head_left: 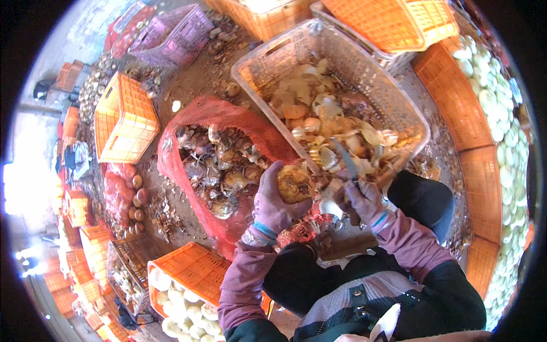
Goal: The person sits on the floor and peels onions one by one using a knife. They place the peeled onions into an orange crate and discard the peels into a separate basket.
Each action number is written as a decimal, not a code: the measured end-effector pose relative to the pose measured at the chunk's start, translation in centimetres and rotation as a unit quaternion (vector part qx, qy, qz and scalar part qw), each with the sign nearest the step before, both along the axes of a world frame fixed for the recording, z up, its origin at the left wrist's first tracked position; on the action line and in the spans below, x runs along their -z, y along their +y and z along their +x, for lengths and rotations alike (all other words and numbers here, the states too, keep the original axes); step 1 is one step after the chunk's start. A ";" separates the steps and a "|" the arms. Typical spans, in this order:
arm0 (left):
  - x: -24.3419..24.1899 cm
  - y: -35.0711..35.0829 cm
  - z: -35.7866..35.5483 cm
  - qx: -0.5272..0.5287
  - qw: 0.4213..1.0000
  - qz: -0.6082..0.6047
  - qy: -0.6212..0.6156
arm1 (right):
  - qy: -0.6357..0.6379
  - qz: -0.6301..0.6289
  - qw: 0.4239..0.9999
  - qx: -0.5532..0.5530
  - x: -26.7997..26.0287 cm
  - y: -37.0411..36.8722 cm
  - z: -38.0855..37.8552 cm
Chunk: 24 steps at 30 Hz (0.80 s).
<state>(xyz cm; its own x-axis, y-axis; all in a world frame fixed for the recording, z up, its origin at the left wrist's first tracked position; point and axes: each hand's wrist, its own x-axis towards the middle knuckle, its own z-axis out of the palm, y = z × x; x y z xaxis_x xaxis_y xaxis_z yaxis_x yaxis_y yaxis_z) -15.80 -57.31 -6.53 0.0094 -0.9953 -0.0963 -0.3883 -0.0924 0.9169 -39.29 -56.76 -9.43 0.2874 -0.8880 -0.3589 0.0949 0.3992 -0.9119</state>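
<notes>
My left hand [274, 200], in a purple glove, holds a large onion [295, 184] with brown, dirty skin. A knife [344, 159] is gripped in my gloved right hand [363, 200], its blade pointing up over the near edge of a plastic crate [273, 112]. Onion skins and peelings [327, 107] lie inside that crate. Left of my hands, a red mesh sack [181, 128] gapes around many unpeeled onions [235, 179]. The fingers of my right hand are partly blurred.
An orange crate [188, 260] of peeled onions stands at lower left, another orange crate [128, 124] beyond the sack. Orange crates [478, 192] line the right side beside heaped pale onions [508, 171]. Loose skins litter the floor [171, 213]. More crates stand at the top.
</notes>
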 end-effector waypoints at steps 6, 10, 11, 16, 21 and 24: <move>-1.9 2.1 -6.4 0.026 0.983 -0.047 -0.174 | 0.057 -0.021 0.995 -0.083 -1.0 3.8 -1.8; -0.9 3.7 -9.2 -0.040 0.980 -0.031 -0.195 | 0.171 -0.057 0.980 -0.083 -0.3 4.4 -3.1; -0.7 3.9 -9.7 -0.053 0.978 -0.027 -0.198 | 0.191 -0.059 0.976 -0.084 0.1 4.6 -3.7; -0.7 4.0 -10.1 -0.026 0.954 -0.066 -0.290 | 0.152 0.012 0.982 -0.113 -1.8 4.0 -4.3; 0.7 4.8 -8.6 -0.049 0.995 0.056 -0.073 | 0.100 -0.008 0.989 -0.107 -1.5 5.2 -5.0; 0.9 5.2 -8.0 -0.056 0.996 0.064 -0.038 | 0.152 -0.171 0.970 -0.086 -2.2 6.0 -5.1</move>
